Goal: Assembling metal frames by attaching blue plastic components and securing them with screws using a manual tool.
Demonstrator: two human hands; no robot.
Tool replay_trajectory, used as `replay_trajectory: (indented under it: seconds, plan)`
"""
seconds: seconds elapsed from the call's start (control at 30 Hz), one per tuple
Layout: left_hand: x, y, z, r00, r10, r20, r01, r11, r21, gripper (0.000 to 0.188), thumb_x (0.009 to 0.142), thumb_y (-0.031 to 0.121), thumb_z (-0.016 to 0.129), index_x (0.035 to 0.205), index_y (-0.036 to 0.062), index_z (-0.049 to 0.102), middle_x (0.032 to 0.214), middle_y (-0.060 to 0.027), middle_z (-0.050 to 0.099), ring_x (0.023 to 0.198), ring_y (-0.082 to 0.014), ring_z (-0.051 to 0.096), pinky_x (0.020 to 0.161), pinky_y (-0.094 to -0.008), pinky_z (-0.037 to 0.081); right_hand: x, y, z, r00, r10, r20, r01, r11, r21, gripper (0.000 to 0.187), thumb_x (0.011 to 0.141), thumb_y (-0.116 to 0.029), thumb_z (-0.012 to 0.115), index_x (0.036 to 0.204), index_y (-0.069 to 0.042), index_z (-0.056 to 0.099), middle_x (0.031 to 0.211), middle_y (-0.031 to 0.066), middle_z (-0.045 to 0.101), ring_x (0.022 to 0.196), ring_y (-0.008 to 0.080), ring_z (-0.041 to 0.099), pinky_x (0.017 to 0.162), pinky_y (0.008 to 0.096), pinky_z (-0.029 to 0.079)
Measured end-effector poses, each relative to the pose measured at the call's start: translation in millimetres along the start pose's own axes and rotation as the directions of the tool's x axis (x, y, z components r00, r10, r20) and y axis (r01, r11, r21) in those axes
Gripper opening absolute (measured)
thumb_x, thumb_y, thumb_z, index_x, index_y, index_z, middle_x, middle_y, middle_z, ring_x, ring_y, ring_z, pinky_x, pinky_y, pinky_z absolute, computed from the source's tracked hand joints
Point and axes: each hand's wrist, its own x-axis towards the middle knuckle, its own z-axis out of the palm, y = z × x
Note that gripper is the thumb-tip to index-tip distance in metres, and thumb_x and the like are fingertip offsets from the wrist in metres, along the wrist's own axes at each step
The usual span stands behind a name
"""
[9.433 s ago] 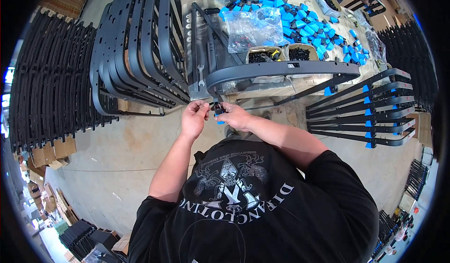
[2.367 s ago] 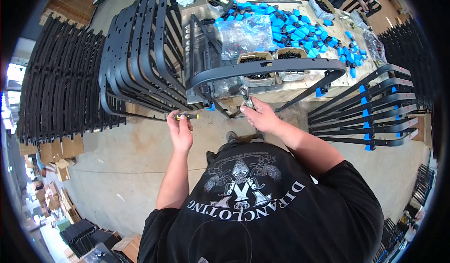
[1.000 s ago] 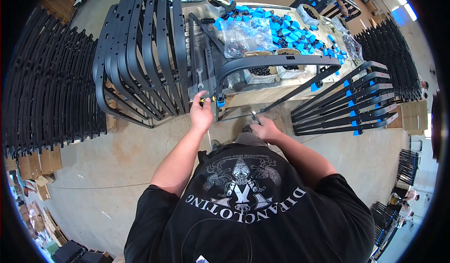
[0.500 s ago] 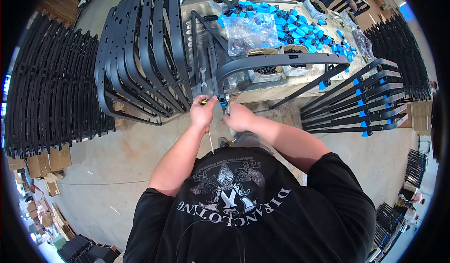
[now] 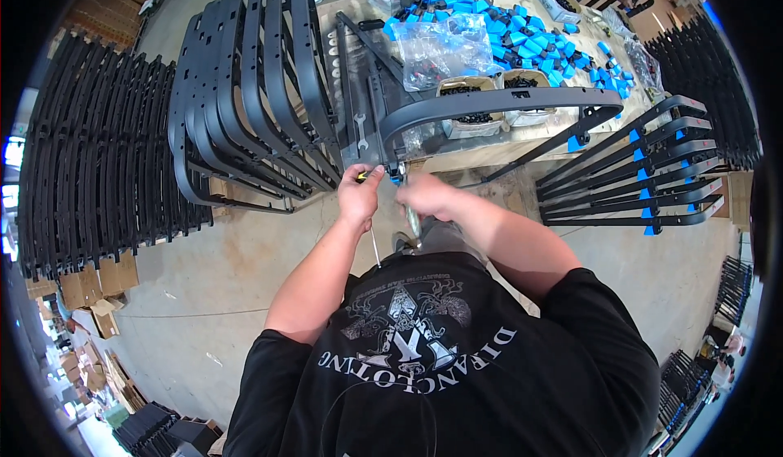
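My left hand (image 5: 357,199) is closed around a screwdriver with a yellow and black handle (image 5: 363,176). Its thin shaft (image 5: 376,249) points down toward my shirt. My right hand (image 5: 430,197) is closed on a silvery metal hand tool (image 5: 413,221), whose exact kind is blurred. Both hands are at the near end of a bent black metal frame (image 5: 497,101) lying over the table edge. A small blue part shows between the hands at that end. Beyond my left hand, an open-end wrench (image 5: 360,131) lies on the table.
On the table (image 5: 522,140), blue plastic pieces (image 5: 526,39) are heaped behind a clear plastic bag (image 5: 444,49) and boxes of small black parts (image 5: 471,126). Black frames (image 5: 245,90) stand at the left. More frames with blue pieces (image 5: 632,180) are stacked at the right.
My right hand has moved slightly right, and more of the silvery tool shows below it. My left hand keeps the screwdriver near the frame's end. The whole view has shifted slightly.
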Motion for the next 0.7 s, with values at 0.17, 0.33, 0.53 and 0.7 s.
replay_trajectory:
  seconds: [0.17, 0.33, 0.53, 0.7]
  plan:
    - [-5, 0, -9, 0.997, -0.064, 0.048, 0.067, 0.996, -0.062, 0.024, 0.09, 0.024, 0.08, 0.1, 0.0086, 0.065, 0.077, 0.0011, 0.056, 0.067, -0.0091, 0.047, 0.056, -0.0284, 0.037, -24, -44, 3, 0.967, 0.192, 0.165, -0.212, 0.97, 0.115, 0.028, 0.092, -0.02, 0.06, 0.1, 0.007, 0.061, 0.089, 0.0161, 0.069, 0.067, 0.0335, 0.07, 0.056, 0.055, 0.057]
    - [7, -9, 4, 0.999, 0.045, 0.018, -0.044, 0.998, -0.037, 0.022, 0.095, 0.024, 0.075, 0.102, 0.0124, 0.058, 0.063, 0.0047, 0.047, 0.041, -0.0051, 0.032, 0.035, -0.0256, 0.022, 12, 17, 8, 0.956, -0.282, -0.088, 0.192, 0.819, -0.541, 0.034, 0.092, -0.02, 0.061, 0.107, 0.01, 0.063, 0.094, 0.0179, 0.068, 0.075, 0.0366, 0.071, 0.062, 0.0608, 0.057]
    - [-2, -7, -10, 1.0, 0.008, 0.025, -0.006, 0.997, -0.072, 0.024, 0.091, 0.025, 0.08, 0.099, 0.01, 0.064, 0.068, 0.0024, 0.052, 0.052, -0.0077, 0.041, 0.045, -0.0295, 0.03, -29, -39, -6, 0.958, 0.147, 0.246, -0.232, 0.902, 0.365, 0.034, 0.093, -0.022, 0.061, 0.109, 0.007, 0.062, 0.092, 0.016, 0.069, 0.076, 0.0343, 0.07, 0.063, 0.0573, 0.056]
    - [-6, 4, -1, 0.999, -0.049, 0.022, 0.05, 0.996, -0.079, 0.023, 0.091, 0.025, 0.079, 0.098, 0.0102, 0.063, 0.065, 0.0021, 0.052, 0.044, -0.0078, 0.039, 0.039, -0.0288, 0.027, 17, 19, 18, 0.897, -0.324, -0.301, 0.052, 0.754, -0.655, 0.025, 0.094, -0.017, 0.057, 0.107, 0.004, 0.062, 0.09, 0.0188, 0.068, 0.07, 0.0346, 0.071, 0.055, 0.0542, 0.059]
